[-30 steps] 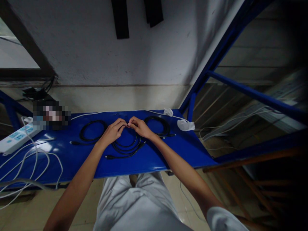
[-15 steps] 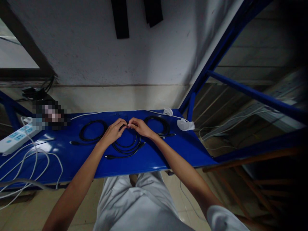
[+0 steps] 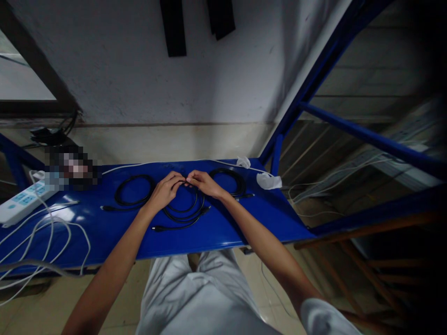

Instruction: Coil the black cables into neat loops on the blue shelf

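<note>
Hands [image 3: 165, 191] close together, fingers bent, apparently pinching the middle black cable coil [image 3: 184, 219]

A white power strip [image 3: 21, 205] is lying at the left end of the blue bench [image 3: 275, 214], with white cords [image 3: 90, 244] looping in front of it. Two crumpled white scraps [image 3: 268, 181] are resting near the far right corner. Two black strips [image 3: 173, 28] are hanging against the grey wall [image 3: 122, 70], and a blue rail [image 3: 349, 129] is slanting down at right.

On the table [image 3: 223, 231]: middle cable coil [image 3: 181, 221], left coil [image 3: 130, 204] at its 10 o'clock, right coil [image 3: 241, 184] at 2. Power strip [image 3: 19, 204] well out at 9.
</note>
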`<state>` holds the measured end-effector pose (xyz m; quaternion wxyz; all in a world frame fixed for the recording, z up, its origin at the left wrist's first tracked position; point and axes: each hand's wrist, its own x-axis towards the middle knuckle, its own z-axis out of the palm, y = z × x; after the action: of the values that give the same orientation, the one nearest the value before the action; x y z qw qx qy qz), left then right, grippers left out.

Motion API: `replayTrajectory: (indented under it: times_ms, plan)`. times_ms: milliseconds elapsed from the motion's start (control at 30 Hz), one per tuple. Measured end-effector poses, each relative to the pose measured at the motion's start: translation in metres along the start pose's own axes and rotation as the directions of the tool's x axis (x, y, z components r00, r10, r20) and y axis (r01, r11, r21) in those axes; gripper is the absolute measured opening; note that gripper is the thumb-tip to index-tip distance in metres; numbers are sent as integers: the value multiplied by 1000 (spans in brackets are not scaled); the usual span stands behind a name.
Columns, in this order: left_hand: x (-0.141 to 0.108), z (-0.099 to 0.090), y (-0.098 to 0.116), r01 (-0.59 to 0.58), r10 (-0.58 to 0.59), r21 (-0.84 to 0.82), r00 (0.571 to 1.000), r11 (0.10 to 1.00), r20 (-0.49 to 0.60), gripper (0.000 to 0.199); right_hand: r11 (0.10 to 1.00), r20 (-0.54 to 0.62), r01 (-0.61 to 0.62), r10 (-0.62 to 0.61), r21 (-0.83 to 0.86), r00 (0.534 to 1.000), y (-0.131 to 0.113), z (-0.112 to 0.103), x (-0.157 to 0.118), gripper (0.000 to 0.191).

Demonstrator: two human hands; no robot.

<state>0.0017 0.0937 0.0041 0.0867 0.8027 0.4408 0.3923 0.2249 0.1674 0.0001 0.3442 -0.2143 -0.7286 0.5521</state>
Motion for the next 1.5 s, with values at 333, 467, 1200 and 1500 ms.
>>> replayTrajectory:
  times_ms: [333,467,1200,1500]
  plan:
    - [2,0,6,54,-55,-106,998,993,-10,23,999,8,-19,18,36,1000,-5,2,-1,37]
    - [3,1,6,74,-75,-124,997,990,-3,21,999,7,-12,12,32,1000,-4,3,0,38]
    - [0,-3,3,88,-85,-139,996,986,30,33,996,-22,83,-83,37,996,-7,5,-1,26]
    - [4,-3,11,76,-81,-138,996,987,-30,30,996,0,74,-74,-43,997,-14,0,-3,28]
